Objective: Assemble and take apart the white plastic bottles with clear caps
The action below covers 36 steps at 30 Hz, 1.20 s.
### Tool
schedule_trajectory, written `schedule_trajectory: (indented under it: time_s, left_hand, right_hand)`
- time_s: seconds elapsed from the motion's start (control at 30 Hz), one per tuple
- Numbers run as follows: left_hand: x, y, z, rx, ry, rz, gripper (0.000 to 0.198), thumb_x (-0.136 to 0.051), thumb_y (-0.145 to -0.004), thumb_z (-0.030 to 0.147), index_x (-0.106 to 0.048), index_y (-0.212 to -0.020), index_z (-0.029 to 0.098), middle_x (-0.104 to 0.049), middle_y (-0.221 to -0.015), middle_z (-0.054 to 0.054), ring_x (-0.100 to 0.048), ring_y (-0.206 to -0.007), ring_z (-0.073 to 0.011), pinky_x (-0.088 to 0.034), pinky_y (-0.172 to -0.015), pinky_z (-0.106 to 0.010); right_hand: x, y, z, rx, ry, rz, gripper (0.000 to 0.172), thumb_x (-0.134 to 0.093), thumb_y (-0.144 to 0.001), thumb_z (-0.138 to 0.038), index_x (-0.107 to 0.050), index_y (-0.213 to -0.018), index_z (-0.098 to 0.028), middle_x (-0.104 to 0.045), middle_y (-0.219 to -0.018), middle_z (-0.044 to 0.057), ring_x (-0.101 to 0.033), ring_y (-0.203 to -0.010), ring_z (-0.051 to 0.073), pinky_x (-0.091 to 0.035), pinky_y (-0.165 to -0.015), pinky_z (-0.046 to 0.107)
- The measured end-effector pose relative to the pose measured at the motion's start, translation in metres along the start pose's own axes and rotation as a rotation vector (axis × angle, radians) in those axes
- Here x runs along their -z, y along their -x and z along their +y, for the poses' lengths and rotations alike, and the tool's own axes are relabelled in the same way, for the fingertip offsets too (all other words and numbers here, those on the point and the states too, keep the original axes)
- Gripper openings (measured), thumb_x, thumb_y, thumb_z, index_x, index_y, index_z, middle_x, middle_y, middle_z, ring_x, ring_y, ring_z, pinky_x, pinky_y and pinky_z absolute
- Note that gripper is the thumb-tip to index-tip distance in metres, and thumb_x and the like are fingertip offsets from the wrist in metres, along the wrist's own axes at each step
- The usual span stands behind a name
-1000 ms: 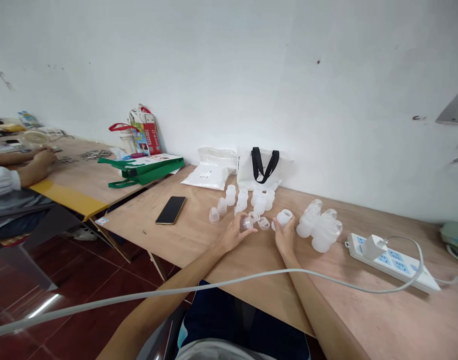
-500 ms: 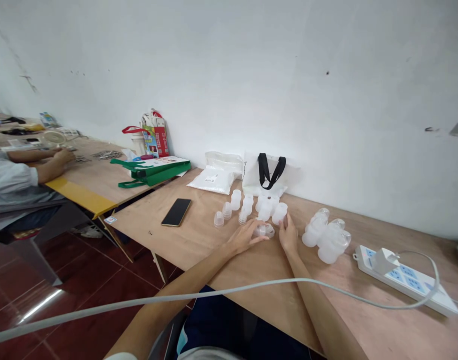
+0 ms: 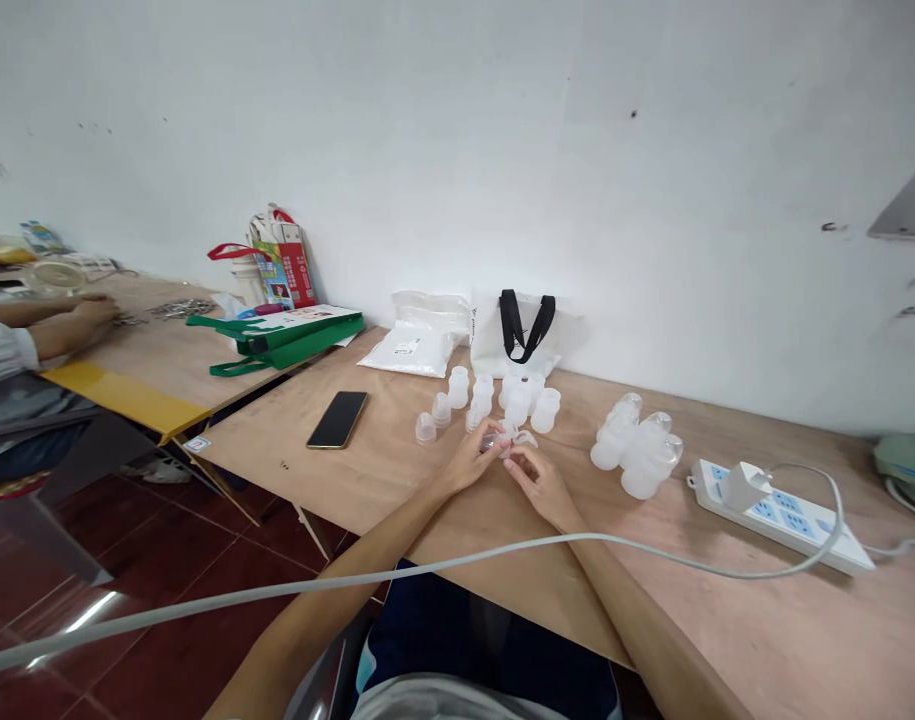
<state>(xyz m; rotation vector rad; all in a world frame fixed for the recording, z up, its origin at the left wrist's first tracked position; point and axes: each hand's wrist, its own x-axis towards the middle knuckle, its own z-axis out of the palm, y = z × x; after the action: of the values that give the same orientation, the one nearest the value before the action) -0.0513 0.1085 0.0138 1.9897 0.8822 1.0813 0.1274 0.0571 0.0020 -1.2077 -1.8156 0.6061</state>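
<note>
My left hand (image 3: 468,463) is closed around a clear plastic cap (image 3: 491,440) near the table's middle. Against it, the fingertips of my right hand (image 3: 538,483) are pinched together at a small whitish piece, too small to name. Just behind my fingers lies another clear piece (image 3: 527,438), partly hidden. Several translucent white bottles (image 3: 545,410) stand uncapped beyond the hands. Clear domed caps (image 3: 425,429) sit to their left. On the right, a cluster of bottles (image 3: 641,475) wears clear domed caps.
A phone (image 3: 338,419) lies at left. Against the wall rest a white plastic package (image 3: 408,348) and a white bag with black handles (image 3: 487,345). A power strip (image 3: 817,535) stands at right, and its cable (image 3: 427,577) crosses before me. Another person's hands (image 3: 89,310) are at the far-left table.
My right hand has left the bottle at its fingertips and moved left to meet my left hand. The clear cap is now lifted between the hands. The view has shifted slightly right.
</note>
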Motion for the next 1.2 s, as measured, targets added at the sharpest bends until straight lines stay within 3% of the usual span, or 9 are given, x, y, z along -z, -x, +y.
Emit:
schedule_trajectory:
  time_s: [0.17,0.33,0.47,0.67,0.87,1.2]
  left_hand:
    - [0.001,-0.001,-0.001,0.038,0.045,-0.050,0.039,-0.062,-0.091,0.055,-0.057,-0.108,0.021,-0.065,-0.099,-0.001,-0.059,-0.082,-0.0155,-0.048,-0.076,-0.027]
    - [0.000,-0.002,-0.004,0.096,0.152,-0.159,0.043,-0.062,-0.088,0.062,-0.054,-0.099,0.021,-0.057,-0.081,0.003,-0.049,-0.063,-0.0109,-0.042,-0.059,-0.023]
    - [-0.001,-0.001,-0.002,0.140,0.183,-0.189,0.048,-0.060,-0.087,0.067,-0.052,-0.093,0.020,-0.050,-0.071,0.006,-0.041,-0.055,-0.0082,-0.033,-0.051,-0.021]
    - [0.001,0.000,0.004,0.188,0.233,-0.272,0.054,-0.062,-0.084,0.071,-0.050,-0.092,0.020,-0.046,-0.065,0.007,-0.038,-0.050,-0.0070,-0.028,-0.047,-0.021]
    - [-0.003,-0.001,0.003,0.159,0.271,-0.237,0.051,-0.063,-0.085,0.069,-0.049,-0.089,0.019,-0.047,-0.064,0.007,-0.038,-0.048,-0.0065,-0.027,-0.044,-0.020]
    - [-0.006,-0.001,-0.002,0.157,0.315,-0.273,0.053,-0.065,-0.083,0.070,-0.050,-0.093,0.019,-0.045,-0.065,0.008,-0.038,-0.047,-0.0048,-0.028,-0.043,-0.020]
  right_hand:
    - [0.002,-0.002,-0.004,0.035,0.019,0.037,0.035,-0.045,-0.097,-0.055,-0.059,-0.086,-0.024,-0.060,-0.087,0.003,-0.056,-0.078,0.019,-0.049,-0.075,0.031]
    - [0.005,0.003,-0.006,-0.104,-0.161,-0.012,0.039,-0.053,-0.093,-0.061,-0.052,-0.079,-0.025,-0.049,-0.060,-0.005,-0.046,-0.053,0.015,-0.038,-0.054,0.026]
    - [0.004,0.004,-0.001,-0.129,-0.339,-0.031,0.043,-0.062,-0.088,-0.064,-0.052,-0.077,-0.024,-0.046,-0.053,-0.007,-0.041,-0.044,0.012,-0.033,-0.048,0.025]
    - [0.000,0.005,0.005,-0.161,-0.506,-0.030,0.045,-0.070,-0.082,-0.062,-0.052,-0.072,-0.023,-0.049,-0.053,-0.007,-0.039,-0.039,0.009,-0.028,-0.042,0.023]
    - [0.001,0.007,0.007,-0.160,-0.531,0.015,0.040,-0.073,-0.083,-0.056,-0.056,-0.072,-0.022,-0.049,-0.056,-0.007,-0.040,-0.042,0.008,-0.029,-0.041,0.022]
    - [0.003,0.013,0.012,-0.158,-0.555,0.036,0.035,-0.073,-0.086,-0.050,-0.058,-0.073,-0.021,-0.049,-0.060,-0.005,-0.041,-0.046,0.008,-0.029,-0.041,0.021]
